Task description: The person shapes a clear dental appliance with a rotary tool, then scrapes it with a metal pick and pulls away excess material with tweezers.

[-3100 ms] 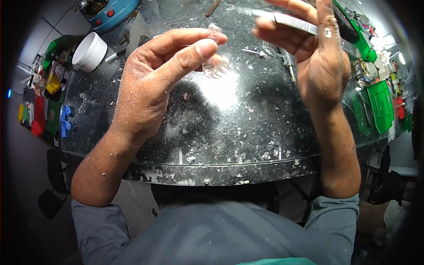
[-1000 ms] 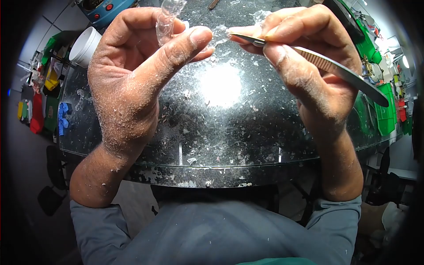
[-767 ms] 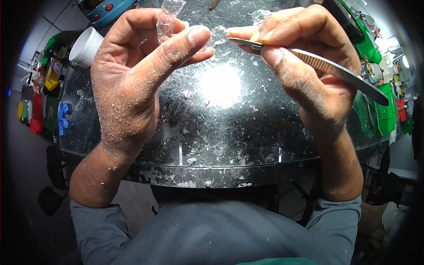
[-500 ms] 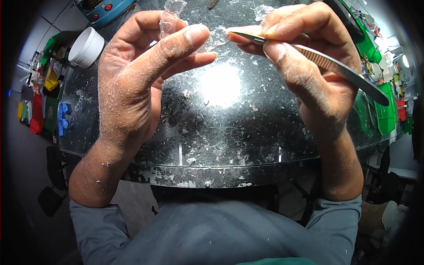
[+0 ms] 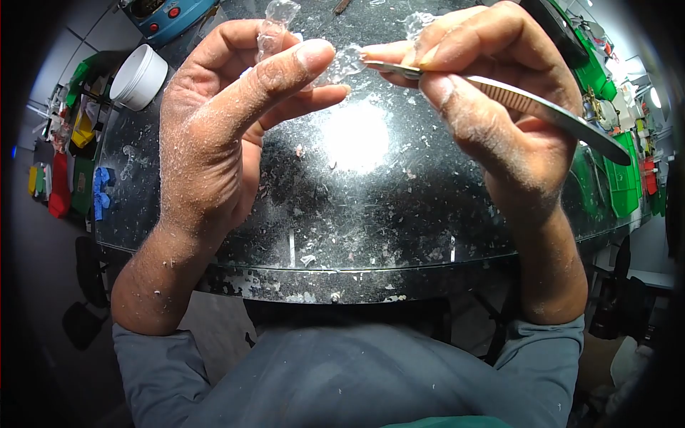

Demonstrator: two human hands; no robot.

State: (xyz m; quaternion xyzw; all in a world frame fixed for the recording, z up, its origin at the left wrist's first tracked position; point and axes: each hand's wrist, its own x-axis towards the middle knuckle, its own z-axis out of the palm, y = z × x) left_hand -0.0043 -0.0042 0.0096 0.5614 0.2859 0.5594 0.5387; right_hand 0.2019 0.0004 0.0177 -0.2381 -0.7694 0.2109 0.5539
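My left hand is closed, pinching a bumpy clear plastic piece that looks like a dental aligner. Another part of this clear plastic stands up behind its fingers, and the fingers hide how the parts join. My right hand grips a scalpel with a flat, ribbed metal handle. Its tip points left, close to the plastic's right end, where my right fingertips also reach; contact is hard to make out. A clear bumpy bit shows behind the right fingers. White dust coats both hands.
Scraps and dust litter the dark tabletop. A white tub and a blue device with red buttons are at upper left. Blue pieces lie at the left edge. Green bins line the right side.
The scalpel's tip has shifted slightly left and down, and its handle has turned a little. My right fingers moved slightly left with it. The left hand is nearly still.
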